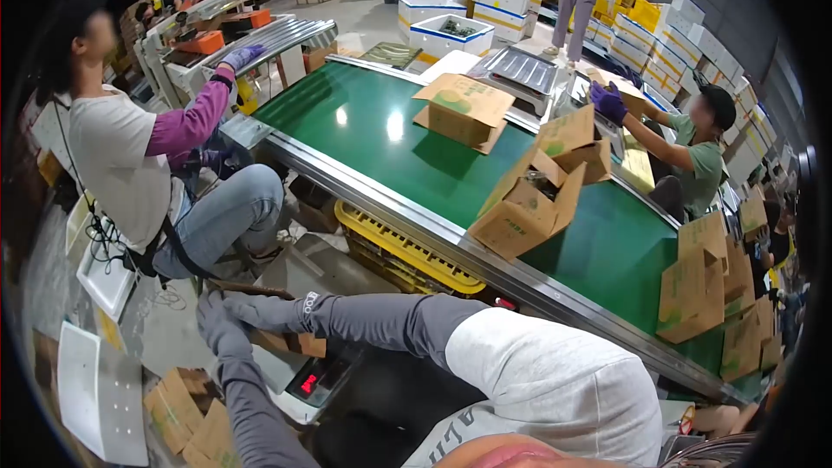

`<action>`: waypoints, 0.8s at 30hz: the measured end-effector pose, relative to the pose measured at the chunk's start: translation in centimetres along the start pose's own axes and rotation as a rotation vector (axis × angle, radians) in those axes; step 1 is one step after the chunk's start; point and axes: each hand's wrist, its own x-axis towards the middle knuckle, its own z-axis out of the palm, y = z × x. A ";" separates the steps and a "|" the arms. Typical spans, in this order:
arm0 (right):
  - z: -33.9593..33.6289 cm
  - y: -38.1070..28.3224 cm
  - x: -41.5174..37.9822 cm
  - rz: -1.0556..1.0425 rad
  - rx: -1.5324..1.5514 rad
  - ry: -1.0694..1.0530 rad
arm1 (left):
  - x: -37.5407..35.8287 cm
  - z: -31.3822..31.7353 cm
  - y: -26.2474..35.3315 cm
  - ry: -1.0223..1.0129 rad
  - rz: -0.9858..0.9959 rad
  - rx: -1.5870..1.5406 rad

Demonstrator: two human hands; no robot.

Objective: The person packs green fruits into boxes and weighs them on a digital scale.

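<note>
Both my hands wear grey gloves and meet at the left of the head view. My right hand (264, 311) reaches across over a brown cardboard box (310, 344), with its fingers against the cardboard. Close beside it, my left hand (224, 328) is closed at the same box's far edge. My hands and sleeves hide most of the box and whatever is inside. Under the box is a scale with a red lit display (309, 381).
A green conveyor belt (347, 134) crosses ahead, carrying open cartons (529, 208) and more cartons (693, 286) at right. One co-worker (121, 139) sits at left; another (702, 156) works across the belt. A yellow crate (407, 247) lies below. Foam boxes (507, 0) stack behind.
</note>
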 end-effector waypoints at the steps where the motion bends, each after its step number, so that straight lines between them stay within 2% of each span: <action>1: 0.6 0.8 0.5 0.052 0.046 0.068 | -0.9 5.1 -1.7 0.063 -0.091 0.024; 2: 0.3 0.0 -0.2 0.010 -0.106 0.043 | -1.7 7.8 -2.2 0.057 -0.173 -0.030; 4: -0.4 -2.5 -1.5 -0.080 -0.408 -0.012 | -3.0 7.2 -0.9 -0.080 -0.308 -0.336; 5: 0.6 -0.5 -0.5 -0.332 -0.427 0.117 | -3.4 6.6 -1.0 -0.149 -0.368 -0.488; 6: 0.7 -1.2 -0.6 -0.464 -0.482 0.178 | -3.5 5.9 -1.2 -0.191 -0.428 -0.630; 8: -0.1 -4.7 -0.6 -0.393 -0.945 0.344 | -3.1 5.5 -1.5 -0.237 -0.562 -0.942; 11: 0.5 -2.7 1.1 0.275 -0.724 0.140 | -1.6 6.1 -2.4 -0.316 -0.794 -1.441; 14: 4.5 -1.1 1.7 0.286 -1.018 0.139 | -0.4 7.1 -3.8 -0.393 -0.940 -1.707; 15: 5.0 -0.6 1.0 0.215 -1.151 0.092 | -0.1 7.4 -4.4 -0.415 -0.963 -1.759; 17: 6.3 0.6 0.3 0.156 -1.289 0.204 | -1.3 7.9 -6.1 -0.384 -0.940 -1.782; 18: 6.6 0.7 0.1 0.123 -1.356 0.264 | -2.5 8.2 -7.3 -0.296 -0.899 -1.764; 21: 4.9 -2.2 0.5 0.261 -1.145 0.020 | -10.6 3.7 -9.9 -0.375 -0.347 -0.500; 22: 3.7 -2.4 0.6 0.317 -1.067 -0.030 | -12.3 2.2 -9.3 -0.310 -0.317 -0.434; 24: 4.3 -0.5 1.2 0.306 -1.149 0.135 | -13.4 -0.7 -6.3 -0.204 -0.452 -0.758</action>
